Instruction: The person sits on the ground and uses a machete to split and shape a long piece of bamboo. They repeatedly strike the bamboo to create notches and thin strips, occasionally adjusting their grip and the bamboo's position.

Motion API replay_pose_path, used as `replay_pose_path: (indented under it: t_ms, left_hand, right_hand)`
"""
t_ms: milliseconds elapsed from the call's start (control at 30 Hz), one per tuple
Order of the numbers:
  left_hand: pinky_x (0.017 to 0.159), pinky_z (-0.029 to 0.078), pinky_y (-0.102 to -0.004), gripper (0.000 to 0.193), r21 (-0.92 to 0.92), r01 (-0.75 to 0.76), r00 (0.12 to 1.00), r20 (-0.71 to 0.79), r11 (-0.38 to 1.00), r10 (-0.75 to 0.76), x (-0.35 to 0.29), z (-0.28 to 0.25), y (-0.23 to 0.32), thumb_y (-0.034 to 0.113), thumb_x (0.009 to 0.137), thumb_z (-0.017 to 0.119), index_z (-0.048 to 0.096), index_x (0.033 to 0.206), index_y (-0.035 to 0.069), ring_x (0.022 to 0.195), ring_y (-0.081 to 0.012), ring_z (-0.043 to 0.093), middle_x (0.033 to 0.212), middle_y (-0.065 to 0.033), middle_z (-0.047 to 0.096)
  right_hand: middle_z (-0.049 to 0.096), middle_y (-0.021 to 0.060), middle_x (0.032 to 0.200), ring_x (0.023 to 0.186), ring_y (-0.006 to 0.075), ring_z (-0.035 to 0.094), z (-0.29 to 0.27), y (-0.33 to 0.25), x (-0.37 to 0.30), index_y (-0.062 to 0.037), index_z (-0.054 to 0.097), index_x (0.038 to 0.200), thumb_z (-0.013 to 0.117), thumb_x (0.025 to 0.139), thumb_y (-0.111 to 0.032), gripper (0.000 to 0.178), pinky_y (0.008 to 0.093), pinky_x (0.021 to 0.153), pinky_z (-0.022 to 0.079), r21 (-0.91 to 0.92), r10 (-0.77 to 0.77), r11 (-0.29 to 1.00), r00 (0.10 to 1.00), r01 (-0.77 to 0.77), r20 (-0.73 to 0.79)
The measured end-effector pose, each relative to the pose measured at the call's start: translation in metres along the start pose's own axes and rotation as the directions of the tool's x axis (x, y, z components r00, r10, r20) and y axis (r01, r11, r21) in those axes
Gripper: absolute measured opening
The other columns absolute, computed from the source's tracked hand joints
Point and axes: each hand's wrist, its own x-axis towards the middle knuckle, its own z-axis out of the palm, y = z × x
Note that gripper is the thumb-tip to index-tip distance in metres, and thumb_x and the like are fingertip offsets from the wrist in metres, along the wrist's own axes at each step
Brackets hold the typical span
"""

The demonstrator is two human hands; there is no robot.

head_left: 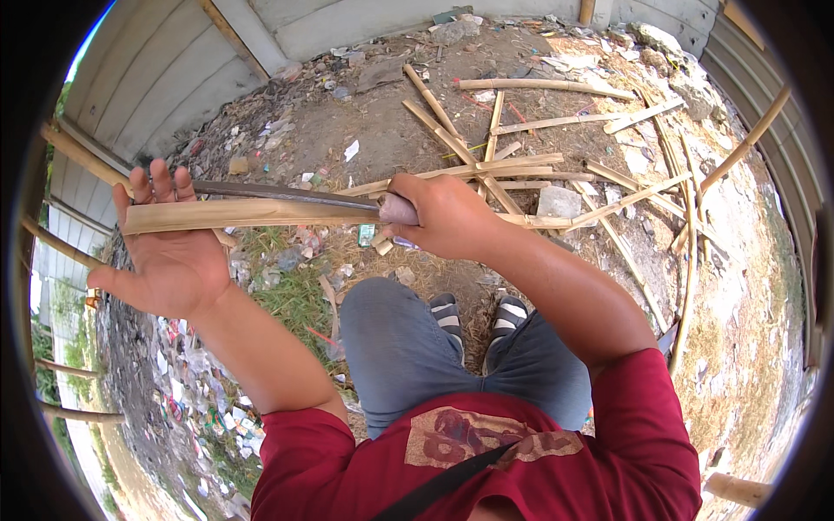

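Observation:
A pale split bamboo strip (252, 214) crosses in front of my left hand (178, 269), its near end against the palm. The fingers of that hand are stretched and apart, with the thumb out to the side, not wrapped round the strip. My right hand (447, 217) grips the light-coloured handle (399, 209) of a machete. Its dark, narrow blade (278, 192) points left, just above the strip, with the tip near my left fingers. Blade and strip converge towards the handle. Whether they touch there, I cannot tell.
Several split bamboo pieces (534, 165) lie crossed on the ground ahead and right, beside a pale block (559, 202). Litter (208, 391) is strewn at the left. Bamboo poles (82, 156) stand at the left, and a panel wall (156, 78) runs behind.

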Motion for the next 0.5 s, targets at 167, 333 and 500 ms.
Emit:
replay_pose_path:
  t_ms: [167, 333, 500]
  left_hand:
    - [0.054, 0.037, -0.0309, 0.058, -0.184, -0.008, 0.888, 0.45, 0.983, 0.092, 0.056, -0.042, 0.048, 0.06, 0.099, 0.038, 0.053, 0.1, 0.005, 0.059, -0.0166, 0.044, 0.073, -0.0034, 0.05]
    - [0.05, 0.029, -0.0289, 0.035, 0.042, -0.167, 0.931, 0.336, 0.985, 0.143, 0.054, -0.013, 0.055, 0.041, 0.1, 0.039, 0.043, 0.086, 0.009, 0.053, -0.0138, 0.034, 0.064, -0.0007, 0.038]
    - [0.051, 0.028, -0.0288, 0.02, 0.257, -0.258, 0.965, 0.119, 0.931, 0.235, 0.007, 0.053, 0.007, 0.025, 0.094, 0.046, 0.04, 0.084, 0.009, 0.052, -0.0135, 0.03, 0.064, -0.0015, 0.033]
  right_hand:
    - [0.068, 0.0182, 0.083, 0.08, 0.0399, 0.068, -0.008, -0.007, 0.006, -0.0049, 0.06, 0.105, 0.082, 0.077, -0.033, 0.045, 0.0468, 0.069, 0.052, 0.033, -0.134, 0.99, 0.991, 0.134, -0.029]
    - [0.068, 0.0181, 0.078, 0.078, 0.0415, 0.067, -0.036, 0.032, -0.021, -0.0065, 0.061, 0.1, 0.079, 0.08, -0.037, 0.041, 0.05, 0.068, 0.051, -0.094, 0.006, 0.995, 0.996, -0.015, -0.094]
    - [0.067, 0.0201, 0.083, 0.081, 0.042, 0.066, -0.024, 0.095, -0.08, -0.0031, 0.061, 0.099, 0.078, 0.083, -0.034, 0.039, 0.0472, 0.069, 0.05, 0.066, 0.373, 0.928, 0.898, -0.368, -0.234]
